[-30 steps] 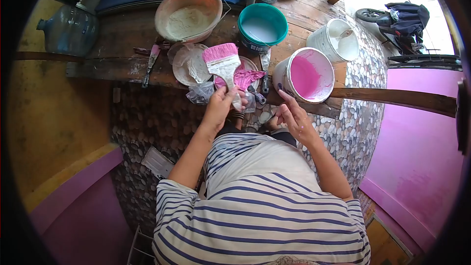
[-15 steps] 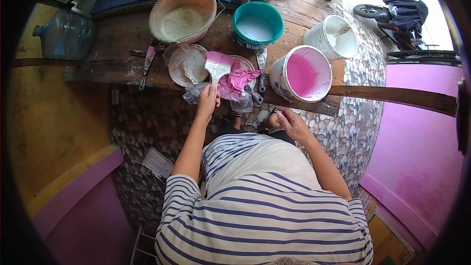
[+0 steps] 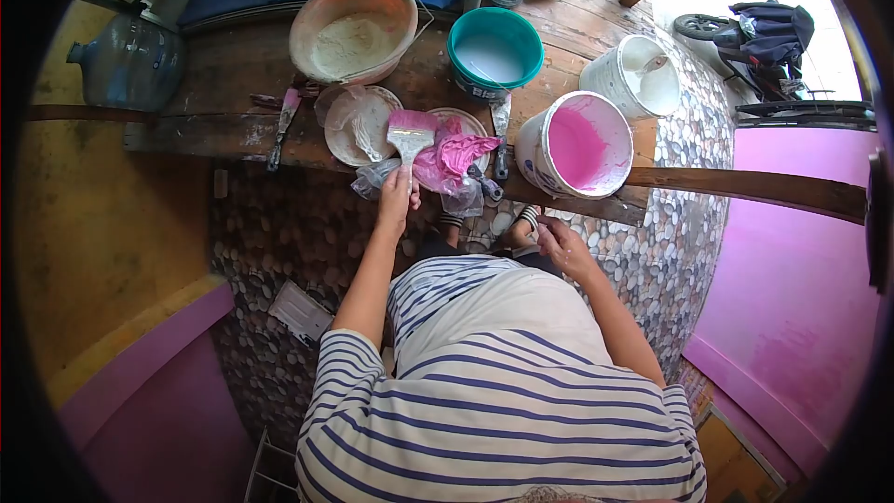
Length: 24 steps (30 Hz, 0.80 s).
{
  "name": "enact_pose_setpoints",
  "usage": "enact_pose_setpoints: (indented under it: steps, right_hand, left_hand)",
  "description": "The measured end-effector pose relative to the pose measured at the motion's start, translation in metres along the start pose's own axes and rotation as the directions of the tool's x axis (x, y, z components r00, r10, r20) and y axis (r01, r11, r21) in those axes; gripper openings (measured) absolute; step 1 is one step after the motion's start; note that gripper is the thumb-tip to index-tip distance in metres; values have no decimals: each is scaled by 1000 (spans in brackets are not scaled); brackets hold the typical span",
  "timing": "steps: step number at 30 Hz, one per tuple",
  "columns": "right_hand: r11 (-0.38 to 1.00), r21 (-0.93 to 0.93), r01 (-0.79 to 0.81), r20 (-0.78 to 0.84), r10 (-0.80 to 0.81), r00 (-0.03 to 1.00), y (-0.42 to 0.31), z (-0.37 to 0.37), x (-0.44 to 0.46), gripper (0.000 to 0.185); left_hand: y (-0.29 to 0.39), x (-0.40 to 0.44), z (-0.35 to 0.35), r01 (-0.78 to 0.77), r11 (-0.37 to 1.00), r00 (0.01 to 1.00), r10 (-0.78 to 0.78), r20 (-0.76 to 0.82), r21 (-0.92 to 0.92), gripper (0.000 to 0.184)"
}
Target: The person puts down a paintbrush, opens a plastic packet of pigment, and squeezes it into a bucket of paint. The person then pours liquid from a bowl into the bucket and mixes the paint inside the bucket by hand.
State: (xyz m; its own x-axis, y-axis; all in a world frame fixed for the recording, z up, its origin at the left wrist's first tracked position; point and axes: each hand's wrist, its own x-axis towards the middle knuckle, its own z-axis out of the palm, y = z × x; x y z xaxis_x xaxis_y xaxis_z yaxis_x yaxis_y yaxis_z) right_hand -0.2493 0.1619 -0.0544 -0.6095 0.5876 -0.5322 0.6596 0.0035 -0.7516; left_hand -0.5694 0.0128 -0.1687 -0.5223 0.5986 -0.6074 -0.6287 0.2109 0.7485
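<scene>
Left hand [image 3: 397, 197] closed round wide, pink-bristled brush [image 3: 411, 140] | right hand [image 3: 564, 247] half-curled, contents unclear | crumpled pink plastic [image 3: 466, 153] alongside

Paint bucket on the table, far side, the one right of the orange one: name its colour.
Teal, best seen in the head view.

A bucket of pink paint [image 3: 579, 147] stands on a plank table [image 3: 219, 84] in what looks like a home's porch, with pink wall [image 3: 792, 224], pebble-patterned floor [image 3: 684, 177] and daylight beyond.
</scene>
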Motion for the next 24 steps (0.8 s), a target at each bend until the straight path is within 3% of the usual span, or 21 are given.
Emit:
enact_pose_setpoints:
  steps: [2,4,8,9,11,13,17,19,24]
  right_hand:
    - [1000,0,-2,3,2,1000,-1,0,1,44]
    - [1000,0,-4,6,4,1000,-2,1,0,44]
    - [1000,-5,-10,2,10,1000,8,3,2,43]
    - [1000,-5,-8,-6,8,1000,9,3,1,43]
    - [1000,-6,-18,-17,17,1000,11,3,0,42]
    - [1000,-5,-26,-27,26,999,13,3,-1,42]
    - [999,-20,-34,-39,33,999,14,4,-5,42]
    - [999,-11,-37,-49,37,998,11,3,-8,42]
    - [994,60,-92,-111,98,989,12,3,-19,41]
  left_hand:
    - [-4,1,-1,-5,998,1000,6,-21,57,33]
    - [-5,-2,0,-35,963,991,68,-116,267,35]
    - [-4,-18,2,-13,932,983,79,-168,361,38]
    - [-1,-22,-1,-44,802,971,174,-163,595,39]
    - [2,-32,-3,-63,611,956,263,-128,789,40]
    - [52,-67,25,-105,193,910,415,16,976,40]
    - [56,-44,34,-283,225,870,469,151,932,33]
    - [49,-20,44,-440,48,752,565,339,897,24]
    - [43,25,75,-553,-75,614,637,466,830,18]
